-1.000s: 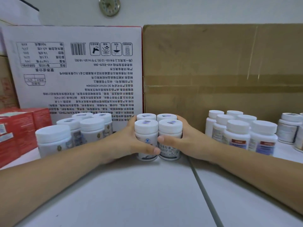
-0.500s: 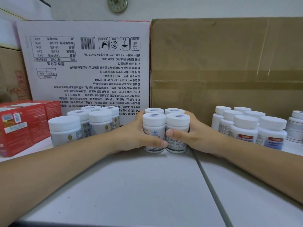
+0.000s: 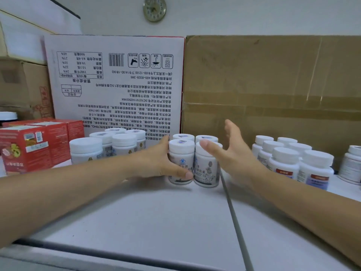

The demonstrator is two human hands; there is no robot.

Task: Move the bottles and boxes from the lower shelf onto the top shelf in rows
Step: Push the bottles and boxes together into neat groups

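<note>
The right hand (image 3: 232,155) has released the four-bottle cluster (image 3: 192,161), fingers spread wide. The left hand (image 3: 156,163) apparently still clasps it; the group looks placed.

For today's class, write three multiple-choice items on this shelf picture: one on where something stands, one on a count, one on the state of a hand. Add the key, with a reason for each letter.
1. The red boxes stand:
A) at the far right
B) at the far left
C) in the middle front

2. The middle cluster of bottles counts:
A) two
B) four
C) six

3. The right hand is:
A) gripping a bottle
B) closed in a fist
C) open, fingers straight

Key:
1 B: they sit by the picture's left edge.
2 B: four white caps show, two by two.
3 C: its fingers are spread straight and grip nothing.
</note>
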